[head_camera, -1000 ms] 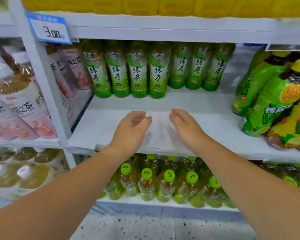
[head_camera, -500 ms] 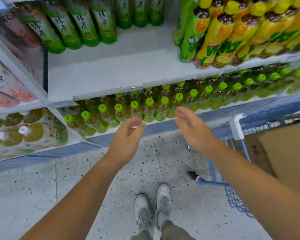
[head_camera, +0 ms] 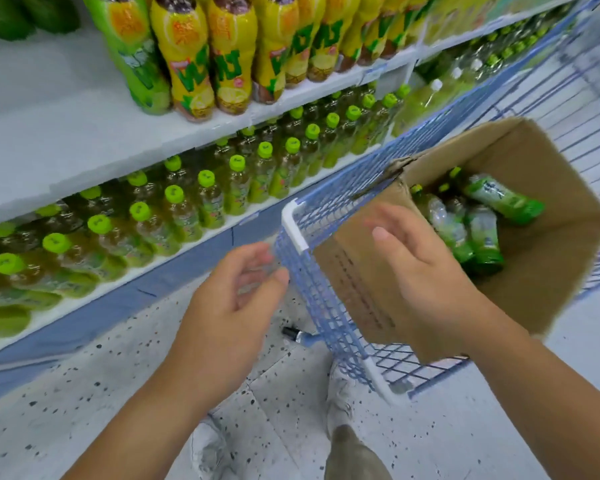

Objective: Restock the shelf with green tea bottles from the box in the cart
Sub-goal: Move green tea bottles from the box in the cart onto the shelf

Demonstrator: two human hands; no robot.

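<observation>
Both empty, released: left grip [head_camera: 229, 299], right grip [head_camera: 426, 282]. In box [head_camera: 551, 271] just beyond right grip we see bottles [head_camera: 482, 237] lying flat, caps away; right nearer.

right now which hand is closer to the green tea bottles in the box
Right. The right hand hovers over the near wall of the box, just beside the green tea bottles; the left hand is outside the cart, over the floor.
</observation>
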